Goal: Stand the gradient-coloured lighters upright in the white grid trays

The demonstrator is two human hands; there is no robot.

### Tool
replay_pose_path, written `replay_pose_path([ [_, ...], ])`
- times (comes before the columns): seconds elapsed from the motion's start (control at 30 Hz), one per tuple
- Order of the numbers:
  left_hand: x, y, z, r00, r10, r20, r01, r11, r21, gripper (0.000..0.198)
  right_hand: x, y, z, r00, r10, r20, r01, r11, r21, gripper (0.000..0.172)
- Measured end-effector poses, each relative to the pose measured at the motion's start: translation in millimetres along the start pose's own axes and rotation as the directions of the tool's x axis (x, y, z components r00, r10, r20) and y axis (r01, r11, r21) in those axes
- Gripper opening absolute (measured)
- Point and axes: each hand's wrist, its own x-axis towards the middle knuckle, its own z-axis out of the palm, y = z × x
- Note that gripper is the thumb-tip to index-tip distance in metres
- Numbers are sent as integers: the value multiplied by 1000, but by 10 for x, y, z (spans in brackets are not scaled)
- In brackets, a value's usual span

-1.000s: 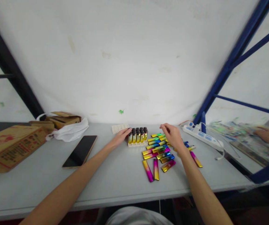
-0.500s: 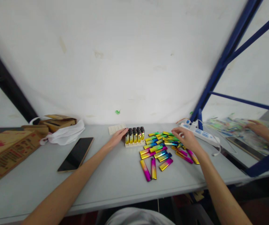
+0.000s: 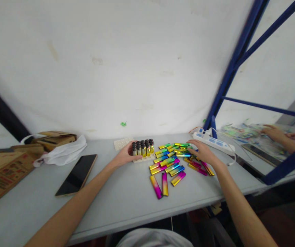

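Grey table (image 3: 116, 199) bears a cardboard box (image 3: 4, 175) at left, contents hidden from me. Left hand (image 3: 124, 156), fingers spread, clasps the central pale rack (image 3: 148, 159) of upright black-topped tubes (image 3: 144, 148). Right hand (image 3: 201, 150), half-open over metallic sleeves (image 3: 172, 168); I cannot tell its hold.

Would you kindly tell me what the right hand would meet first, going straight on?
The right hand would probably meet a green-gold metallic sleeve first, though depth is unclear.
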Motion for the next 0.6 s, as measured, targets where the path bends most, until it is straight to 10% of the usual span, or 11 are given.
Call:
replay_pose_path([
  [0.6,-11,1,-6,1000,-4,-24,8,989,150,73,-69,114,-50,992,14,127,-24,997,79,28],
])
